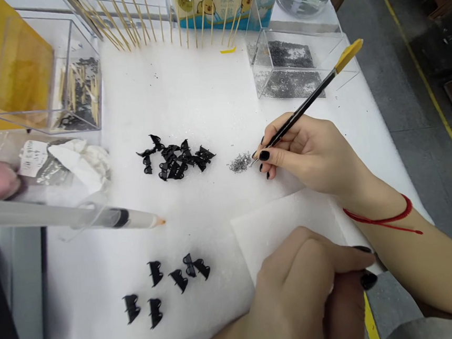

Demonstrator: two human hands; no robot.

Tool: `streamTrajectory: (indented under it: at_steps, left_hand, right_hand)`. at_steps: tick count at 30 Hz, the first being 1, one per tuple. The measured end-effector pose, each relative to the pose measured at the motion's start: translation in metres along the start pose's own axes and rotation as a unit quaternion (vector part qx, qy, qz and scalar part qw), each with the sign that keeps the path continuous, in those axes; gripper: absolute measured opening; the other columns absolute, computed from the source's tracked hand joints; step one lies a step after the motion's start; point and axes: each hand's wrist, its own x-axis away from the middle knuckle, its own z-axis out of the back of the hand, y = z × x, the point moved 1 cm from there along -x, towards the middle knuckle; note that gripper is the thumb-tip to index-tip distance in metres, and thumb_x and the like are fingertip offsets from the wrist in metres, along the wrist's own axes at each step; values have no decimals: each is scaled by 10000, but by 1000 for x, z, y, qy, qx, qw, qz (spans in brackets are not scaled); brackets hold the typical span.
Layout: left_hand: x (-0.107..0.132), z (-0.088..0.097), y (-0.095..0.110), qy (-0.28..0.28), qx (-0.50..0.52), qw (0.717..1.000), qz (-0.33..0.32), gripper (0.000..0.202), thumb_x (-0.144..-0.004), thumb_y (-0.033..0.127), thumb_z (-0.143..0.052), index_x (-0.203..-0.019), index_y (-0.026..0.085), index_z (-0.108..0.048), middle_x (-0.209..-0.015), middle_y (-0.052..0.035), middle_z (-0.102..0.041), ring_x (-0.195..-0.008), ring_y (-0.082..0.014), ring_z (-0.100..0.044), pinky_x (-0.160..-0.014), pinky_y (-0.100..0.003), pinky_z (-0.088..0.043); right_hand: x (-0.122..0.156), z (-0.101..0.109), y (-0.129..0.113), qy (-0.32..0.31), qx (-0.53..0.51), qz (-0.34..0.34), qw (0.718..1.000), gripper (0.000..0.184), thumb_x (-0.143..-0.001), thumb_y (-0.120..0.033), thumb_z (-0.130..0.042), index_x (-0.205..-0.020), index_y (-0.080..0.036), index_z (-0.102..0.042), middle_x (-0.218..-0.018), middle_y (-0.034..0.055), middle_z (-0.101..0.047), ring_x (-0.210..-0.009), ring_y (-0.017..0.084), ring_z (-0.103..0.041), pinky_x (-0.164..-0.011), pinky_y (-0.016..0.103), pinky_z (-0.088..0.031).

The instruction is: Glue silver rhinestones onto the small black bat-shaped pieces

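Observation:
My right hand [307,149] pinches a slim black pen-like stick [303,104] with a yellow end, held at a slant. Its thin tip is at the edge of a small heap of tiny glittering grey bits [241,162]. At the lower right, my left hand [300,295] is closed, thumb and forefinger together; whatever may be between them is hidden. Under it lies a white sheet [262,224]. A pile of small black wing-shaped plastic pieces [175,159] sits mid-table. Several more such black pieces [178,281] lie apart, nearer to me.
A syringe [135,218] with an orange tip juts in from the left. Clear boxes stand at left [82,108] and right [286,69], holding sticks with black bits and dark sheets. Thin wooden sticks [134,19] stand upright at the back, near a tissue pack [227,6].

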Motion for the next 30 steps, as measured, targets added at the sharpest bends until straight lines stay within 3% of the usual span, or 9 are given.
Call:
streamTrajectory:
  at_steps: [4, 8, 14, 19, 23, 26, 30]
  left_hand:
    - [-1, -4, 4, 70, 3, 997, 24, 296, -886, 5, -638, -1008, 268, -697, -826, 13, -761, -667, -148, -737, -598, -223, -614]
    - [-3, -3, 4, 18, -9, 1000, 0, 334, -847, -13, -674, -1037, 262, -680, -845, 32, -769, -643, -124, -721, -602, -210, -597]
    - [-2, -2, 8, 48, -9, 998, 45, 308, -860, -3, -654, -1004, 268, -684, -828, 33, -743, -622, -124, -687, -616, -227, -596]
    - [-1, -4, 8, 36, -6, 999, 33, 314, -862, -4, -649, -1020, 265, -689, -821, 24, -743, -613, -123, -676, -579, -217, -579]
    - [-1, -5, 4, 65, 38, 996, 44, 315, -854, -42, -617, -1002, 226, -693, -864, -7, -766, -725, -137, -740, -617, -193, -588]
    - [-2, -7, 5, 93, 110, 984, 101, 306, -896, -29, -643, -1031, 236, -719, -875, 9, -761, -753, -121, -757, -685, -186, -617]
    - [-5, -10, 11, 152, 217, 944, 199, 122, -991, 103, -704, -1011, 219, -735, -802, 9, -734, -693, -125, -774, -674, -196, -649]
  right_hand:
    - [0, 1, 1, -8, -5, 3, 1000, 257, -835, -29, -837, -835, -215, -660, -709, -31, -727, -575, 123, -724, -553, 250, -653]
    - [-1, 0, 1, -5, -3, 0, 1000, 264, -835, -10, -824, -838, -215, -659, -713, -31, -734, -571, 122, -722, -555, 250, -650]
    - [0, 0, -1, -13, -7, -1, 1000, 285, -850, 48, -774, -830, -209, -653, -676, -39, -716, -561, 117, -717, -550, 239, -638]
    - [0, 0, -1, -14, -9, -3, 1000, 281, -850, 39, -792, -833, -206, -656, -715, -25, -722, -575, 126, -716, -561, 257, -633]
    - [-2, -2, -1, -17, -27, -1, 999, 296, -843, 71, -775, -826, -199, -657, -692, -27, -715, -569, 122, -705, -537, 239, -615]
    - [1, 3, -8, -21, -68, 20, 997, 272, -827, 24, -834, -810, -189, -666, -683, -32, -719, -557, 103, -687, -522, 213, -604]
    - [22, 18, -22, -22, -121, 61, 991, 240, -810, -140, -939, -848, -189, -707, -741, -23, -748, -607, 95, -709, -541, 185, -609]
